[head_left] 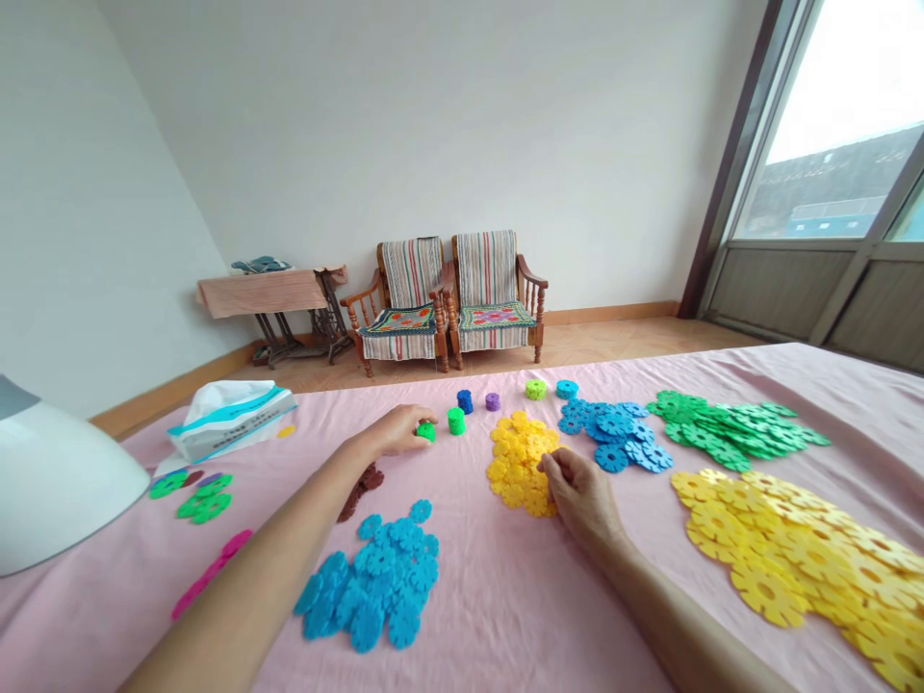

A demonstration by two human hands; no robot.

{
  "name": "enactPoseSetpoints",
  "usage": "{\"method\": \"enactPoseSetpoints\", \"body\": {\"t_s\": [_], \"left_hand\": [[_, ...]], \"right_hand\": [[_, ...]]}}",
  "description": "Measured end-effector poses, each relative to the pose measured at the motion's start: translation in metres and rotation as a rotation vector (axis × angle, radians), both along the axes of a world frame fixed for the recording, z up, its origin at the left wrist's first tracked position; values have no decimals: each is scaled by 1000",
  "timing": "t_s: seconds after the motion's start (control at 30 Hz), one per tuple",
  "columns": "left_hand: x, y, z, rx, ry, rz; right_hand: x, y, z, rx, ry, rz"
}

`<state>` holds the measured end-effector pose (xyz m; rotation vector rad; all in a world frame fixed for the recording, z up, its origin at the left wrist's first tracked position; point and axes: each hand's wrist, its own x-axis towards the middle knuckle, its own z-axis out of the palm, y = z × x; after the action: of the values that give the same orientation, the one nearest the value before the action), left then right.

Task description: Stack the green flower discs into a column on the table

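The left hand [396, 430] was curled around a small green stack [426, 432], gripping it, with the fingers hiding part of the stack, so its disc count could not be made out. The right hand [578, 493] lay at the edge of a yellow pile [517, 464] with its fingertips among the discs; it covered that edge, and whether it held a disc or only touched the pile could not be told. Both piles of play lay on a pink sheet [498, 626]. Just beside the left hand stood a taller green stack [456, 421], and beyond it a blue stack [465, 401], a purple stack [492, 401], a lime stack [535, 389] and a teal stack [567, 389]. To the right lay a blue pile [612, 433], a green pile [736, 430] and a large yellow pile [786, 549], the last cut off by the frame. The left forearm [267, 549] partly hid some maroon discs [361, 491], above a second blue pile [372, 577].
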<state>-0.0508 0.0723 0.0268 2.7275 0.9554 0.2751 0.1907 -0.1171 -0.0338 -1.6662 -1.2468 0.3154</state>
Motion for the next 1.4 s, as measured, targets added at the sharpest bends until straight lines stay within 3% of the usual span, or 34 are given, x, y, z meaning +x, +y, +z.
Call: {"method": "enactPoseSetpoints", "body": {"t_s": [0.57, 0.87, 1.13, 1.4], "left_hand": [[5, 11, -4, 76, 139, -19], [3, 5, -2, 100, 132, 35], [-9, -30, 9, 181, 76, 116], [28, -76, 23, 259, 149, 31]], "right_hand": [[0, 0, 3, 27, -5, 10], [0, 1, 3, 35, -7, 3], [2, 1, -1, 34, -10, 11], [3, 1, -1, 30, -30, 14]]}}
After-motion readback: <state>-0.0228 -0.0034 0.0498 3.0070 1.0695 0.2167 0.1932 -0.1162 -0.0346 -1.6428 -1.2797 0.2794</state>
